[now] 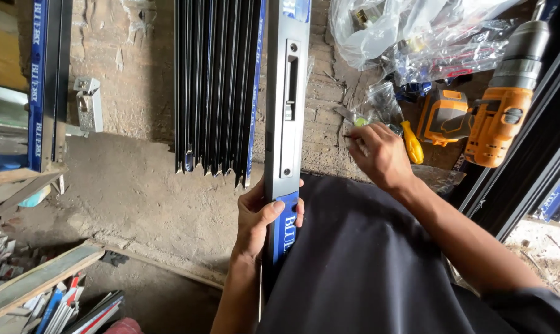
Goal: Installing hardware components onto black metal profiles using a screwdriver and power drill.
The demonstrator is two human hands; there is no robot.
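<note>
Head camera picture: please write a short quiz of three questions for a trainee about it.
1. True or false: the left hand grips the grey metal profile.
2. Which thing lies nearest the right hand? A) yellow-handled screwdriver B) orange drill C) bundle of black profiles
3. What do the fingertips of the right hand reach into?

Key: 1 true; 2 A; 3 a small clear plastic bag, contents too small to tell.

your single head-worn camera looks steeply down from close above your lap, facing the dusty floor (137,185) ahead; your left hand (261,219) and right hand (379,154) sit near mid-frame.
</note>
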